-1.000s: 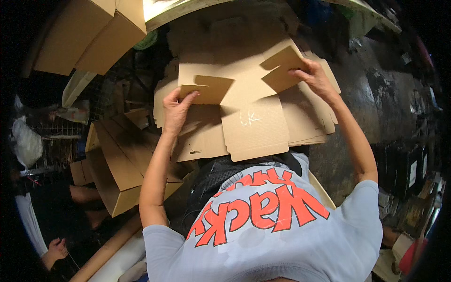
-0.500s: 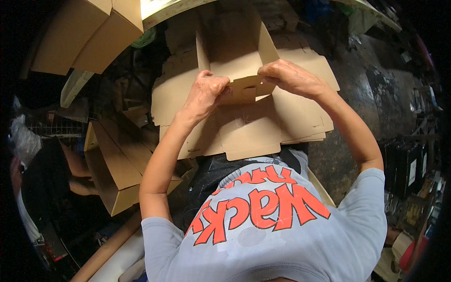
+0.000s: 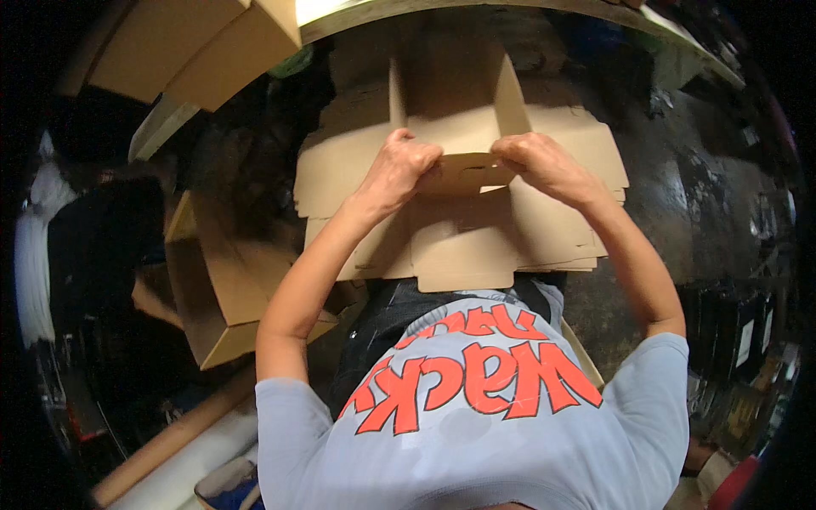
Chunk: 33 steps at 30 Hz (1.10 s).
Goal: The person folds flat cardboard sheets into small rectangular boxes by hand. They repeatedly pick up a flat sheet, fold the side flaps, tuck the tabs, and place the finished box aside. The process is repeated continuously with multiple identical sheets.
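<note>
Here, part-folded brown cardboard box; left hand, right hand pinching slotted brown flaps at box's near end; uneven pull risks tearing.

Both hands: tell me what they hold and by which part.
The left hand and right hand grip a cardboard box by the upper edges of its near flaps.

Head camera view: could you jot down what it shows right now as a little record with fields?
Left hand: gripping the raised end flaps, left part
Right hand: gripping their right part
Carton: partly folded; side walls up, near panel lying flat
Beneath: flat cardboard sheets
To the left: another cardboard box
Clothing: grey T-shirt, red lettering
</note>
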### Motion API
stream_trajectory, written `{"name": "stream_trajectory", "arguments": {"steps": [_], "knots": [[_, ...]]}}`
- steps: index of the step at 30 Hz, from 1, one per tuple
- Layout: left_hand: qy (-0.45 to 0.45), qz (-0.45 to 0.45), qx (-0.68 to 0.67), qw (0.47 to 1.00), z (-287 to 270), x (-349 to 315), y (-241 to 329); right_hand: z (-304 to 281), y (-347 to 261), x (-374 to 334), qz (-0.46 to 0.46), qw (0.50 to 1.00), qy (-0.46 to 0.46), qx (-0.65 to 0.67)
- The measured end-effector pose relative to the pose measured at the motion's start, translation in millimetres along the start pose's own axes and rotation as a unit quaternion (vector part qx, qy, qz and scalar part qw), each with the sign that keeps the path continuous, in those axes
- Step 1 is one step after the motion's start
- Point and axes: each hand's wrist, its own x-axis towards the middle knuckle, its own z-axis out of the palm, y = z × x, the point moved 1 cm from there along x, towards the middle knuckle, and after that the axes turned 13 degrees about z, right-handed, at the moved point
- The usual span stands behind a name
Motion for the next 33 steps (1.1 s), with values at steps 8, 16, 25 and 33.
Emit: {"name": "stream_trajectory", "arguments": {"steps": [8,16,25,33], "knots": [[0.019,0.017,-0.019,1.0,7.4,-3.1,2.1,12.9,-9.8,3.3,-0.013,0.998,-0.013,-0.064],[0.037,-0.035,-0.053,0.997,3.0,1.4,6.9,20.1,-5.4,-5.7,0.028,0.989,0.043,-0.137],[-0.029,-0.027,0.086,0.995,-6.1,5.4,-6.1,69.5,-22.1,-108.3,-0.014,0.985,0.011,-0.174],[0.042,-0.032,0.044,0.998,-4.0,0.4,43.3,39.5,-16.7,-93.5,-0.047,0.983,0.143,-0.103]]}}
